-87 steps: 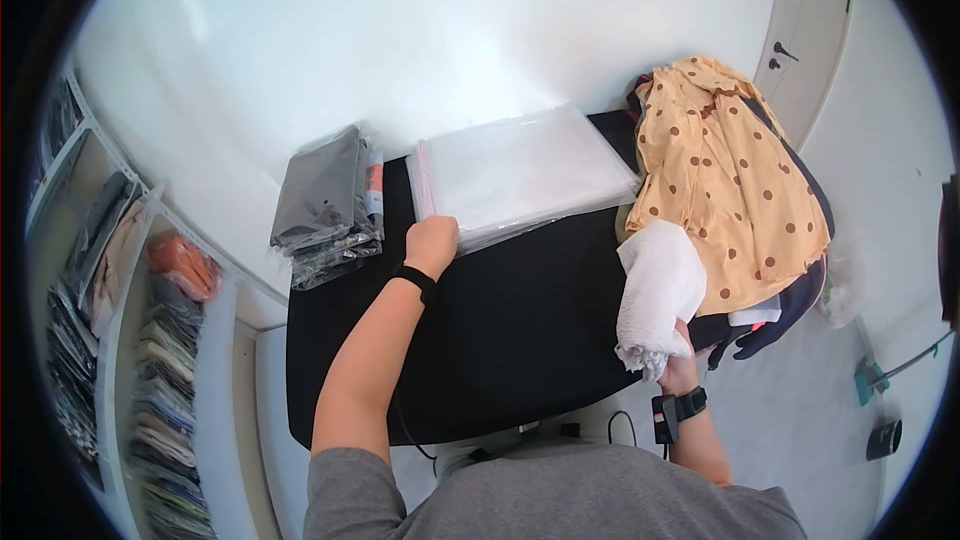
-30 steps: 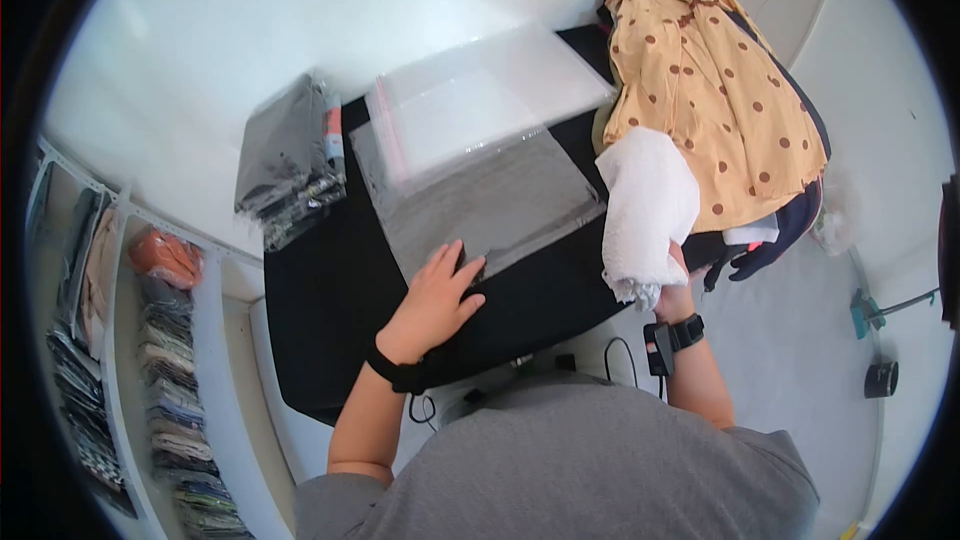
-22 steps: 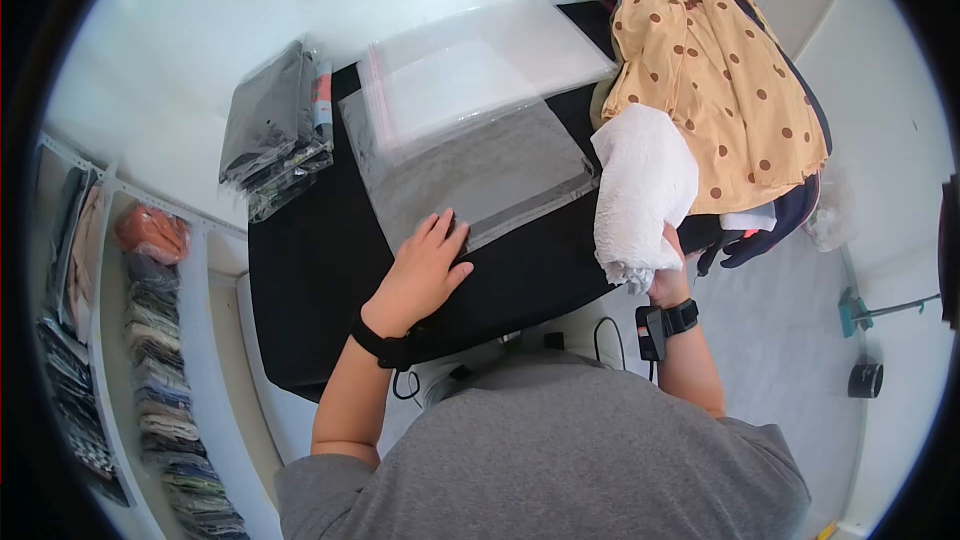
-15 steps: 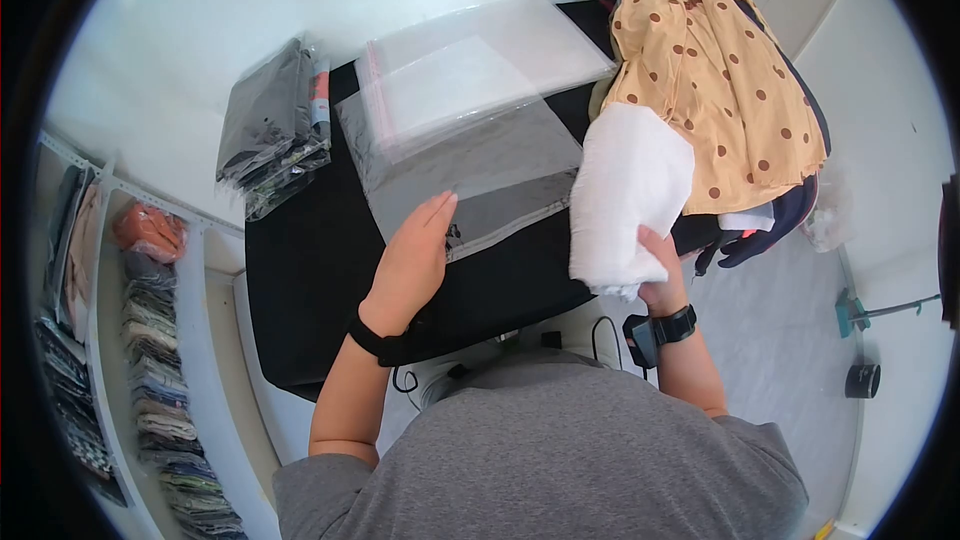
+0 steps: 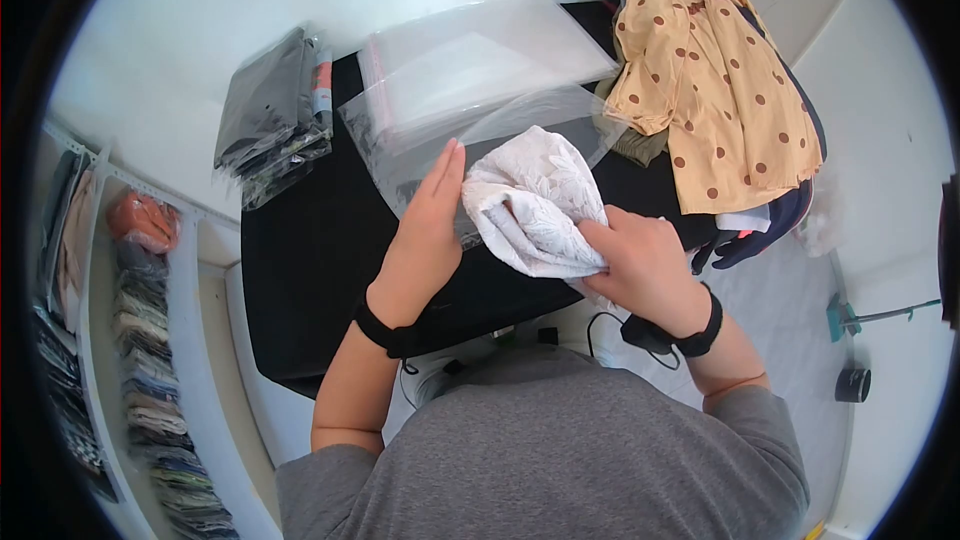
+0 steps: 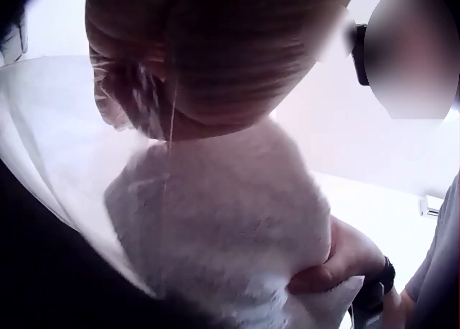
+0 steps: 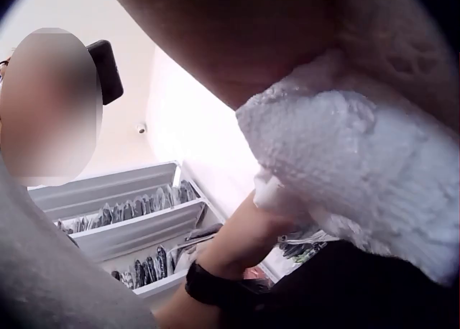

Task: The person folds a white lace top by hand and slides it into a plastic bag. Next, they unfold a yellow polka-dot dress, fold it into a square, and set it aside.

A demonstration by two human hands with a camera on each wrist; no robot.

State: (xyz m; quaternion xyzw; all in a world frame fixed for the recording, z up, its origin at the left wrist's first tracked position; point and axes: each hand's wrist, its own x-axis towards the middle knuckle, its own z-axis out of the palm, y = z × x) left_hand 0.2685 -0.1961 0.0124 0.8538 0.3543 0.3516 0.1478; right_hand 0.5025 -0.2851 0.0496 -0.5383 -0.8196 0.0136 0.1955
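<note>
My right hand [image 5: 645, 265] grips a folded white garment [image 5: 540, 205] with a lacy, raised pattern, thumb on top. It is held over the middle of the table. Straight-fingered, my left hand [image 5: 425, 230] stands edge-up at the garment's left side. A clear plastic bag [image 5: 400, 170] lies beneath, its upper layer lifted behind the garment. In the left wrist view, clear film crosses the fingers of my left hand [image 6: 187, 63], and the white garment [image 6: 223, 214] is right beside them. The right wrist view has the white garment [image 7: 352, 156] up close, covering part of my left hand.
A stack of clear bags [image 5: 480, 60] lies at the back of the black table [image 5: 310, 290]. Bagged dark clothes [image 5: 270, 110] are piled at left, and a spotted yellow garment [image 5: 720, 90] tops a clothes pile at right. Shelves of bagged clothes [image 5: 155, 340] stand left.
My right hand has brought the white garment from the right edge leftward over the bag and turned it. My left hand slid the bag off the stack toward me; its upper layer is now raised.
</note>
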